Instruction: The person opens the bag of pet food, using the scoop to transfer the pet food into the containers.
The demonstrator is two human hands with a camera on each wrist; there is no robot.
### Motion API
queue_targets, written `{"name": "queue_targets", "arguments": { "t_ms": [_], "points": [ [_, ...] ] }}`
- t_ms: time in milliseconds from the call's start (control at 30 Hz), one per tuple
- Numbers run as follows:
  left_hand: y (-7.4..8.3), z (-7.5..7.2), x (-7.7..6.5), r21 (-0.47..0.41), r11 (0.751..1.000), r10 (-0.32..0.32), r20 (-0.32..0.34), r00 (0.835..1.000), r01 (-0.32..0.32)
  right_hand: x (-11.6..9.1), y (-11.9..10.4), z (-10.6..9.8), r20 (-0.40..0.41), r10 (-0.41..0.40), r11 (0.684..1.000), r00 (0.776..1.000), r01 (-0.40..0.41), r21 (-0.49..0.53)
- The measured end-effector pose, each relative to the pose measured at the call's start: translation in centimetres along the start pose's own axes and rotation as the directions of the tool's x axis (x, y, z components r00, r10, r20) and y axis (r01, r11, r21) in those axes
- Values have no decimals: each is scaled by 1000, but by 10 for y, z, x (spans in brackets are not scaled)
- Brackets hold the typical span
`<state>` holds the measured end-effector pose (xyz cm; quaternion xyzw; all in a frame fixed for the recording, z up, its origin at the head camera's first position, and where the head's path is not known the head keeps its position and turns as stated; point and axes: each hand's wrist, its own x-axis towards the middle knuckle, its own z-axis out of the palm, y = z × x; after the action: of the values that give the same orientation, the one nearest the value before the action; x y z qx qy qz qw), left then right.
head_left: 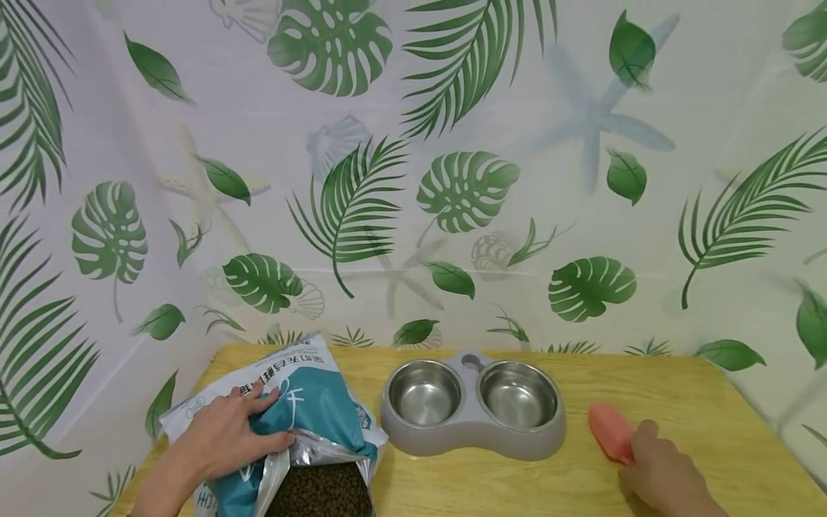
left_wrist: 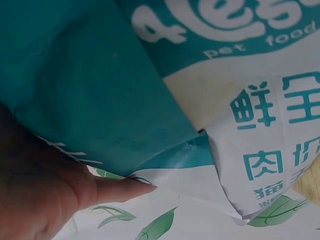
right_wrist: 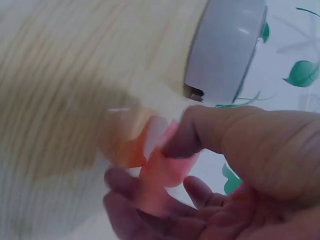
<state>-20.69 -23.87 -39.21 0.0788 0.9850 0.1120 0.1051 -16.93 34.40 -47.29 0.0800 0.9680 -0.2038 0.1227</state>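
A teal and white pet food bag lies at the left of the table, its mouth toward me and brown kibble showing inside. My left hand grips the bag near its mouth, thumb and fingers spread over the teal front. In the left wrist view, one digit of the left hand runs along the bag's edge. Over the right of the table, my right hand pinches a pink scoop by its near end. In the right wrist view the scoop is blurred between thumb and fingers.
A grey double bowl with two steel dishes stands mid-table, between the bag and the scoop. Both dishes show bare metal. Behind the wooden table hangs a white sheet printed with green leaves.
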Motion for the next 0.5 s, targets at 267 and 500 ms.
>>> {"name": "queue_targets", "arguments": {
  "t_ms": [267,500],
  "points": [
    [0,-1,2,21,1000,-17,18,1000,17,-1,-5,-1,-32,32,997,999,-30,71],
    [4,-1,4,42,999,-24,45,999,22,-16,-12,-17,4,17,991,1000,-18,131]
  ]
}}
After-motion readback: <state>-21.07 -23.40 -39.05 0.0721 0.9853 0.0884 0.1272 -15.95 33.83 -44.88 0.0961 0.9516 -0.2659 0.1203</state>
